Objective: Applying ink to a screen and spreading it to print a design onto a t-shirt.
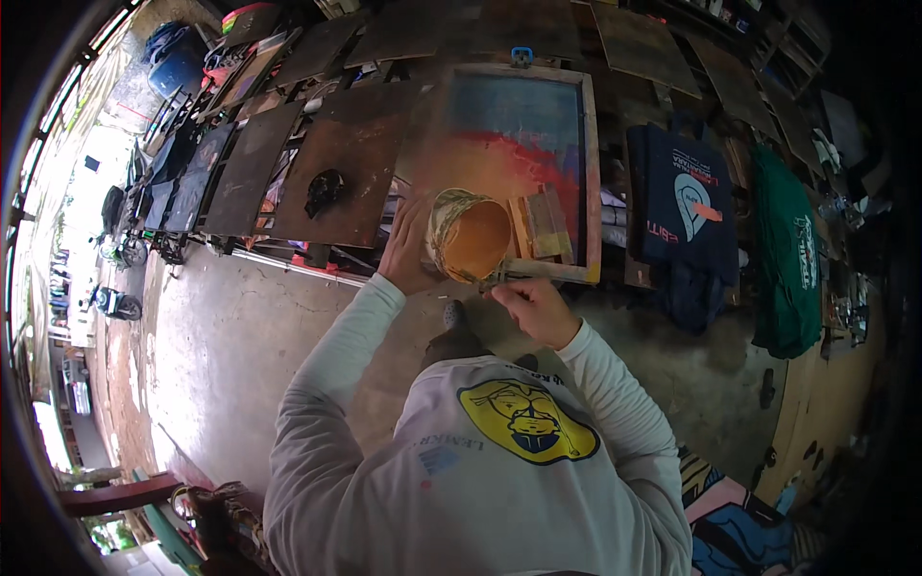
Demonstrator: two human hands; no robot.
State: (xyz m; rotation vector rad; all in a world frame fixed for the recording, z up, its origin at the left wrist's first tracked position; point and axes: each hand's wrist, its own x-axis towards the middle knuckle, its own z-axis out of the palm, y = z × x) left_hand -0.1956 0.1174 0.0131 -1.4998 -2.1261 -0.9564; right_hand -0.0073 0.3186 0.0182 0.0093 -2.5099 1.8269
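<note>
My left hand (407, 248) grips the left side of an ink-stained can (445, 230) with orange ink inside, tipped over the lower part of a wood-framed print screen (590, 173). My right hand (533, 312) is closed at the can's lower right rim, on a small dark piece that I cannot make out. Beside the can, a squeegee (543, 223) with a wooden edge and yellowish stains lies on the screen. The screen's mesh carries blue-grey and red ink, and a blue clamp (522, 55) sits at its top edge.
Rows of brown boards (346, 144) run along the bench, one bearing a black lump (325, 192). A dark printed bag (682, 202) and green shirt (788, 250) lie at the right. A concrete floor (221, 346) is below; motorbikes (120, 305) stand at the far left.
</note>
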